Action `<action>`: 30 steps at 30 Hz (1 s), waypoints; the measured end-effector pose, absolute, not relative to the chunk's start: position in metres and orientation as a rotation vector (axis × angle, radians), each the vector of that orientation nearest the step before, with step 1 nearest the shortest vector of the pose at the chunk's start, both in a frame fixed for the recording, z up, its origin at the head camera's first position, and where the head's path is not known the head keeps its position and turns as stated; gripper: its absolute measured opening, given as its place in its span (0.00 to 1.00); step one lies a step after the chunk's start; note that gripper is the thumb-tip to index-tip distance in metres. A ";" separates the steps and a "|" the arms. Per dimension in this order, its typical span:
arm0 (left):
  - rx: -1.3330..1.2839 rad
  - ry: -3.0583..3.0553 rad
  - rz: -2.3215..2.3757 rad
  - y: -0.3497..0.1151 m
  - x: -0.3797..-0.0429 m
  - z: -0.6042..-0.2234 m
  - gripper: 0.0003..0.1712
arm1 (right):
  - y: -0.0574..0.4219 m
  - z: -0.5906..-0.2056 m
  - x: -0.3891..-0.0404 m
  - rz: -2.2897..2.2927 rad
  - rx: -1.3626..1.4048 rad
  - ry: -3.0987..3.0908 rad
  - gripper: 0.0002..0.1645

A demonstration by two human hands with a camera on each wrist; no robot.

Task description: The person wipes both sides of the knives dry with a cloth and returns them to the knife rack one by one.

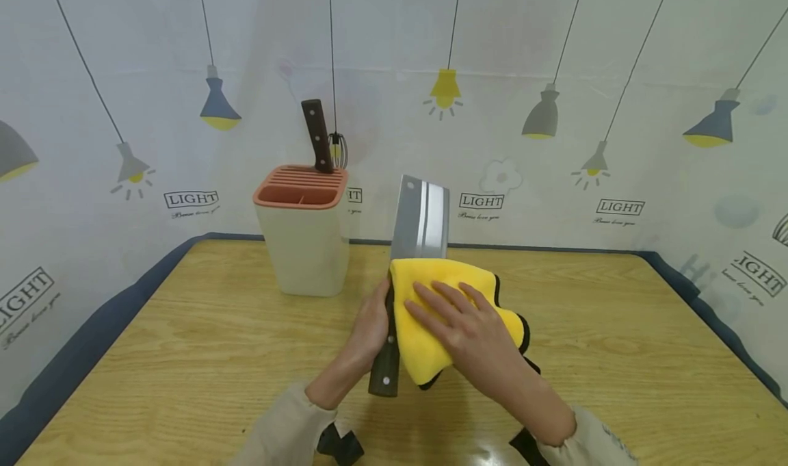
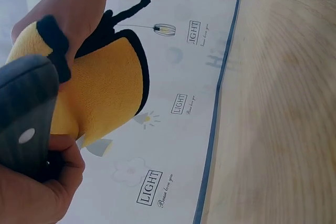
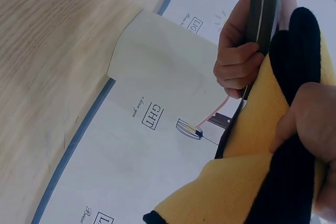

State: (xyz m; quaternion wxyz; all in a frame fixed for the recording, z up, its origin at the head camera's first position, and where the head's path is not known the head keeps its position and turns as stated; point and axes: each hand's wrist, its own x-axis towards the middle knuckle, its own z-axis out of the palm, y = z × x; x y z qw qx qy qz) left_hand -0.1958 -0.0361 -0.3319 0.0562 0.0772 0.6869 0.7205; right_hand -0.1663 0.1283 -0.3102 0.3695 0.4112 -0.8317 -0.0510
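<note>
My left hand [image 1: 367, 326] grips the dark riveted handle of a cleaver [image 1: 420, 223], its broad grey blade tilted up and pointing away from me. A yellow cloth [image 1: 449, 274] with black trim covers the lower part of the blade. On top of the cloth lie the fingers of my right hand [image 1: 477, 332], somewhat spread. Its thumb shows on the cloth's other side in the right wrist view, so the cloth is pinched around the blade. Curled fingers of the left hand [image 3: 239, 64] wrap the handle there. The cloth hides the blade's lower half.
A cream knife block [image 1: 308, 254] with an orange slotted top stands at the back left, a dark-handled knife [image 1: 317, 137] upright in it. Black pieces [image 1: 341, 445] lie at the wooden table's [image 1: 615, 356] near side. Behind hangs a lamp-printed backdrop [image 1: 394, 110].
</note>
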 end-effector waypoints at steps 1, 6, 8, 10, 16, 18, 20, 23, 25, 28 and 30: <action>0.225 2.086 2.187 -0.036 -0.195 -0.332 0.28 | 0.129 -0.310 -0.167 -0.130 1.051 -2.137 0.36; 0.218 2.012 2.208 -0.036 -0.194 -0.331 0.27 | 0.132 -0.311 -0.168 -0.117 1.029 -2.159 0.39; 0.224 1.942 2.214 -0.036 -0.194 -0.331 0.27 | 0.132 -0.312 -0.169 -0.107 1.027 -2.169 0.39; 0.219 1.883 2.213 -0.037 -0.194 -0.331 0.27 | 0.133 -0.313 -0.169 -0.103 1.022 -2.175 0.39; 0.186 1.813 2.200 -0.038 -0.192 -0.329 0.31 | 0.136 -0.316 -0.172 -0.122 0.984 -2.173 0.37; 0.200 1.801 2.185 -0.038 -0.191 -0.327 0.31 | 0.137 -0.317 -0.173 -0.119 0.974 -2.167 0.37; 0.236 1.799 2.162 -0.038 -0.190 -0.326 0.31 | 0.138 -0.319 -0.174 -0.103 0.967 -2.163 0.37; 0.327 1.810 2.149 -0.036 -0.191 -0.327 0.30 | 0.140 -0.321 -0.174 -0.074 0.952 -2.161 0.37; 0.373 1.816 2.154 -0.035 -0.192 -0.329 0.28 | 0.142 -0.321 -0.174 -0.059 0.941 -2.160 0.36; 0.391 1.833 2.165 -0.033 -0.192 -0.331 0.27 | 0.143 -0.322 -0.174 -0.051 0.927 -2.155 0.36; 0.381 1.879 2.166 -0.034 -0.193 -0.331 0.27 | 0.144 -0.322 -0.174 -0.050 0.921 -2.151 0.35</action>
